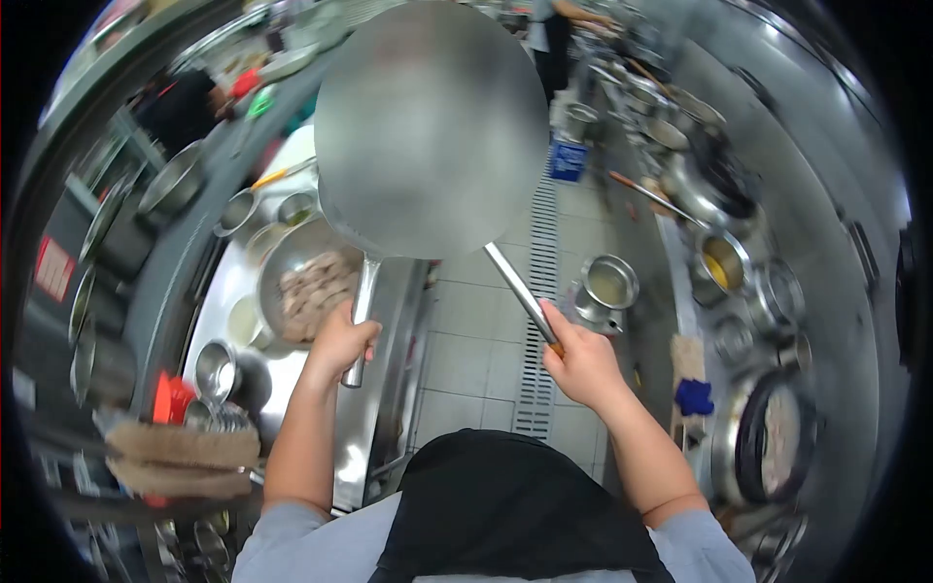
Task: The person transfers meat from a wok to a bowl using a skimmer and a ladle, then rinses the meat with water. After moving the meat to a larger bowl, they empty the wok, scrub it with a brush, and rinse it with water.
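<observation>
In front of me a large round wok (432, 136) is held up, its grey metal surface smeared. My left hand (342, 345) is closed round the wok's metal handle (366, 291). Fingers wrapped, my right hand (581, 358) grips a metal-shafted tool with a wooden end (520, 287). The far end of that tool meets or passes behind the wok's lower right edge, so its head is hidden. Left of my left hand, a steel bowl (272, 291) holds pale meat pieces (313, 291).
A steel counter (219, 311) with bowls runs along the left. Pots, including one with yellow liquid (721, 264), line the right side. A steel pot (609, 284) stands near the floor drain grate (537, 389). Co-workers (180, 112) (552, 44) are farther back.
</observation>
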Available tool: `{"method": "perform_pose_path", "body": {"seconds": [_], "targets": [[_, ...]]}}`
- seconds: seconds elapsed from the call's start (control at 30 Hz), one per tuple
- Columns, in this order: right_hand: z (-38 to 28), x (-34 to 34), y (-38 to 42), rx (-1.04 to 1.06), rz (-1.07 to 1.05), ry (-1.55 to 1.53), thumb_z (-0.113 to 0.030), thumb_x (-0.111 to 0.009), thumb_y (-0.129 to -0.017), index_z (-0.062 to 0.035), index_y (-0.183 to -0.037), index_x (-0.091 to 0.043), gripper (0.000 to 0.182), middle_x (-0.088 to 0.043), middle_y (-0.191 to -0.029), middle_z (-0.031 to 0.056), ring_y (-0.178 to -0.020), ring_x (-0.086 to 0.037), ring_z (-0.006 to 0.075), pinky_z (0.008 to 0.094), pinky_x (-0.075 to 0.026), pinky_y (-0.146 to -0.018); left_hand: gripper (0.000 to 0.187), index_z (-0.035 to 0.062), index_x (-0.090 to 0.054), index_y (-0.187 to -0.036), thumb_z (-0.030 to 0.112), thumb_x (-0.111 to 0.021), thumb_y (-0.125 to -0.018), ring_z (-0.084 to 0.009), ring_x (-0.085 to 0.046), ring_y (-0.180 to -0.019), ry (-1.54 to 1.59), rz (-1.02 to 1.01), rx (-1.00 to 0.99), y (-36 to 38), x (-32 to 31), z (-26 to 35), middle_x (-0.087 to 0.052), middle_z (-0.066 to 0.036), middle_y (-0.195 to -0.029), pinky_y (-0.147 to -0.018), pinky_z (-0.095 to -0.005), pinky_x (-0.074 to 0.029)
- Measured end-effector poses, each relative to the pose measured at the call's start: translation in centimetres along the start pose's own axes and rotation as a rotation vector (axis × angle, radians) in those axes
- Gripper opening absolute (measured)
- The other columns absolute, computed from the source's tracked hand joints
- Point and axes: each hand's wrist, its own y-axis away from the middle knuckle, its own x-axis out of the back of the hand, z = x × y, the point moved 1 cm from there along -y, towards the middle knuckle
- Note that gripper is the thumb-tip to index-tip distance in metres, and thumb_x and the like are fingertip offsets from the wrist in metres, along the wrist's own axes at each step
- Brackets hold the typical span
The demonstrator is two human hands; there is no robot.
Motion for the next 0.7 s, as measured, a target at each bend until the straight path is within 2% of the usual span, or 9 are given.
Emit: {"method": "perform_pose_path", "body": {"seconds": [0.1,0.13,0.23,0.4,0.5,0.57,0.6,0.67,0.7], "targets": [[4.6,1.3,3.0,-0.045,0.15,0.257,-0.011,-0.061,-0.077,-0.0169,-0.141,-0.04,0.068,-0.063,-0.08,0.0117,-0.064,-0.063,0.0306,0.041,-0.052,-0.059,0.018,-0.0012,-0.046,-0.091,0.003,-0.058,-0.078,-0.0131,-0.049,-0.044,-0.035,-0.154,-0.019,-2.6,-6.9,1.8,-0.052,-0.005,-0.062,-0.041,-0.028,-0.039],[6.6,2.2,4.6,-0.134,0.195,0.29,-0.011,-0.061,-0.077,-0.0169,-0.141,-0.04,0.068,-0.063,-0.08,0.0117,-0.064,-0.063,0.0306,0.041,-0.052,-0.059,0.017,-0.0012,-0.047,-0.089,0.002,-0.058,-0.077,-0.0129,-0.049,-0.044,-0.034,-0.227,-0.036,-2.9,-9.9,3.4,-0.052,-0.005,-0.063,-0.041,-0.0277,-0.039],[12.7,4.7,11.5,-0.18,0.217,0.56,-0.013,-0.062,-0.076,-0.0156,-0.143,-0.039,0.071,-0.06,-0.079,0.0089,-0.06,-0.063,0.026,0.04,-0.051,-0.054,0.014,0.0003,-0.047,-0.085,0.003,-0.058,-0.077,-0.0128,-0.049,-0.044,-0.14,-0.357,-0.103,-4.9,-18.5,5.3,-0.051,-0.005,-0.062,-0.041,-0.0276,-0.041],[19.6,9.3,27.0,-0.444,0.28,0.701,-0.015,-0.065,-0.074,-0.0174,-0.142,-0.042,0.071,-0.055,-0.074,0.0053,-0.063,-0.062,0.0229,0.037,-0.051,-0.056,0.015,-0.0004,-0.049,-0.087,0.006,-0.059,-0.078,-0.0135,-0.05,-0.043,-0.254,-0.644,-0.201,-5.6,-32.3,8.9,-0.052,-0.004,-0.06,-0.04,-0.0287,-0.041],[21.8,11.2,35.7,-0.594,0.307,0.761,-0.016,-0.066,-0.075,-0.0191,-0.141,-0.042,0.071,-0.055,-0.075,0.0052,-0.063,-0.061,0.0229,0.0378,-0.05,-0.056,0.017,-0.0037,-0.05,-0.089,0.006,-0.058,-0.078,-0.0143,-0.051,-0.043,-0.295,-0.72,-0.241,-4.9,-41.0,10.3,-0.053,-0.005,-0.06,-0.04,-0.0293,-0.042],[22.0,11.9,40.3,-0.719,0.318,0.8,-0.016,-0.066,-0.075,-0.0204,-0.141,-0.042,0.071,-0.055,-0.075,0.0051,-0.063,-0.061,0.023,0.0384,-0.05,-0.056,0.021,-0.0072,-0.052,-0.092,0.007,-0.057,-0.077,-0.017,-0.055,-0.044,-0.452,-0.729,-0.387,-4.6,-46.8,10.8,-0.057,-0.01,-0.064,-0.041,-0.0308,-0.044],[21.9,12.1,42.3,-0.794,0.316,0.798,-0.016,-0.065,-0.075,-0.0211,-0.142,-0.042,0.071,-0.055,-0.075,0.0057,-0.063,-0.06,0.0243,0.0395,-0.049,-0.056,0.021,-0.0072,-0.052,-0.092,0.007,-0.057,-0.077,-0.017,-0.055,-0.044,-0.464,-0.765,-0.397,-3.6,-49.3,11.5,-0.057,-0.01,-0.064,-0.041,-0.0308,-0.044],[20.9,12.4,45.3,-0.901,0.326,0.795,-0.016,-0.065,-0.076,-0.0218,-0.142,-0.042,0.07,-0.055,-0.076,0.0063,-0.063,-0.06,0.0256,0.0406,-0.049,-0.056,0.027,-0.0088,-0.054,-0.095,0.009,-0.057,-0.076,-0.025,-0.063,-0.054,-0.674,-0.623,-0.585,-1.6,-53.3,12.9,-0.062,-0.018,-0.071,-0.051,-0.0366,-0.05],[19.8,12.5,46.4,-0.999,0.343,0.702,-0.016,-0.064,-0.076,-0.0226,-0.142,-0.042,0.07,-0.055,-0.077,0.0073,-0.063,-0.06,0.0273,0.0411,-0.049,-0.057,0.031,-0.0092,-0.054,-0.098,0.012,-0.058,-0.076,-0.0362,-0.067,-0.072,-0.721,-0.612,-0.667,-3.4,-55.7,11.5,-0.064,-0.026,-0.081,-0.068,-0.043,-0.052]]}}
